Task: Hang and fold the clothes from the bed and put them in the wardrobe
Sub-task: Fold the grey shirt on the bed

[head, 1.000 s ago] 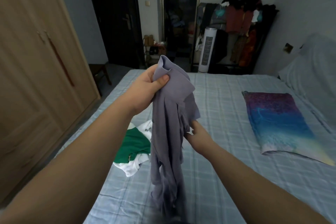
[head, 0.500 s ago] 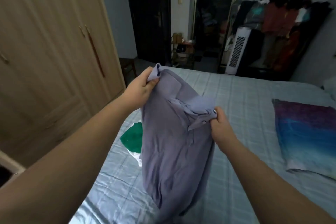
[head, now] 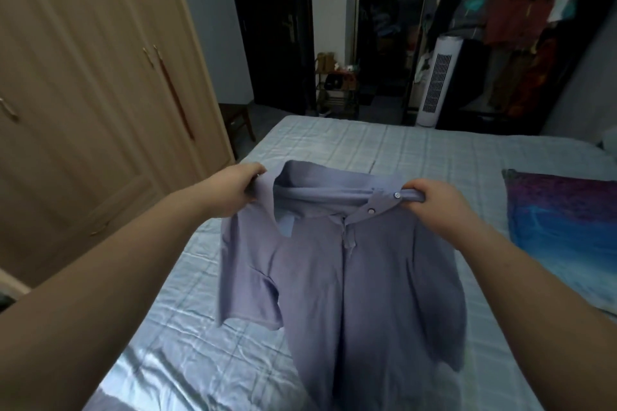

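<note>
One lilac polo shirt (head: 350, 277) hangs spread above the bed (head: 434, 150) | left hand (head: 233, 192) grips one collar end, right hand (head: 434, 203) pinches the buttoned end | hem cut off by bottom edge; second sleeve indistinct | wardrobe (head: 83, 93) doors closed, at left.

A white tower fan (head: 437, 90) stands at the far right, just beside a laden clothes rack (head: 534, 27). A dark door (head: 270, 20) is far centre, with a wooden stool (head: 237, 117) to its left.
</note>
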Demonstrator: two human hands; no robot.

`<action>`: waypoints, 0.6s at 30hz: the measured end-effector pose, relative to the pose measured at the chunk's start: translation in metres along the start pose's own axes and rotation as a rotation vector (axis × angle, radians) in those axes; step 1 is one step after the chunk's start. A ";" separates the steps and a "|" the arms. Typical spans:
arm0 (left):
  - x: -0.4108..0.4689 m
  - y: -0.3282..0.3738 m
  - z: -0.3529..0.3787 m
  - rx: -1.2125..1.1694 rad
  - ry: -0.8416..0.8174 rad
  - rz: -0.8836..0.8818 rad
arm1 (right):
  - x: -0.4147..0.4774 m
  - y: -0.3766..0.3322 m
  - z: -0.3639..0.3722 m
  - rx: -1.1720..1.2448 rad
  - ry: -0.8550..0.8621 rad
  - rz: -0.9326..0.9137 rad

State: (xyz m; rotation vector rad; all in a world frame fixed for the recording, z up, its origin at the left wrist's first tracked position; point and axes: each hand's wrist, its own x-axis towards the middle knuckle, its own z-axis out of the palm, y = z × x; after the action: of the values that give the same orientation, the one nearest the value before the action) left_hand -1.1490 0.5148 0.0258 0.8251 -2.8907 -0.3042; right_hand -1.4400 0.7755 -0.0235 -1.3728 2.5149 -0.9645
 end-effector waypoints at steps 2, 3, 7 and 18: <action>0.002 0.002 0.003 0.023 0.104 0.001 | 0.002 0.000 -0.003 -0.064 -0.028 0.040; 0.003 0.002 0.005 -0.033 0.152 -0.043 | 0.003 0.000 -0.006 -0.066 -0.036 0.050; 0.000 0.009 0.011 -0.431 0.342 -0.165 | -0.004 -0.001 -0.017 0.168 -0.025 -0.022; -0.015 0.019 -0.002 -0.300 0.662 0.106 | -0.030 0.009 -0.017 1.027 -0.378 0.289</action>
State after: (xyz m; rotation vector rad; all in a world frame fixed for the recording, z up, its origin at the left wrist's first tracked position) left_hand -1.1459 0.5378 0.0312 0.5761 -2.1937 -0.3586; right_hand -1.4357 0.8111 -0.0207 -0.7301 1.4691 -1.4350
